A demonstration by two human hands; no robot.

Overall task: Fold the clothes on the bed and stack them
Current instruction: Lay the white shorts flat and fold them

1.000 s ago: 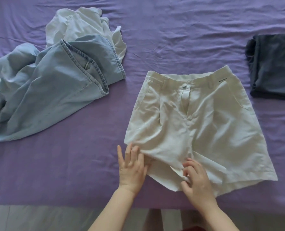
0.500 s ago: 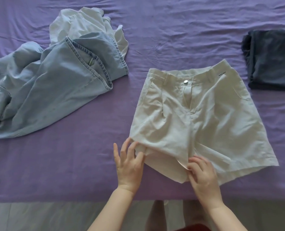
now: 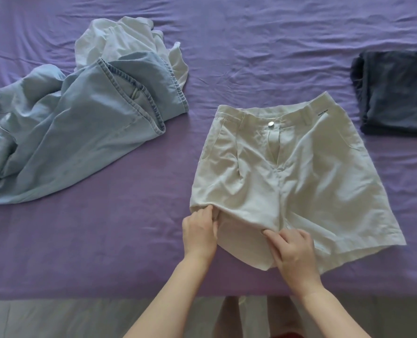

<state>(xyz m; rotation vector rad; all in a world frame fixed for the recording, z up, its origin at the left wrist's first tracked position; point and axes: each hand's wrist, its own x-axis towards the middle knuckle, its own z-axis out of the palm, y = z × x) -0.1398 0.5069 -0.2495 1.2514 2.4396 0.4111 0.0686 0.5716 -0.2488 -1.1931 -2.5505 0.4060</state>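
A pair of cream shorts (image 3: 300,172) lies front side up on the purple bed (image 3: 105,240), waistband away from me. The hem of its left leg is turned under. My left hand (image 3: 198,231) pinches that leg's outer hem corner. My right hand (image 3: 292,250) grips the hem near the crotch, fingers curled into the fabric. A crumpled pair of light blue jeans (image 3: 63,132) lies at the left, partly over a white garment (image 3: 129,42). A folded dark navy garment (image 3: 395,93) sits at the right.
The bed's near edge runs across the bottom, with grey floor (image 3: 44,318) below it. Wrinkled purple sheet stretches between the jeans and the shorts and across the far side.
My left hand went from lying flat with straight fingers beside the hem to pinching its corner. My right hand shifted slightly along the hem. The view moved a little.
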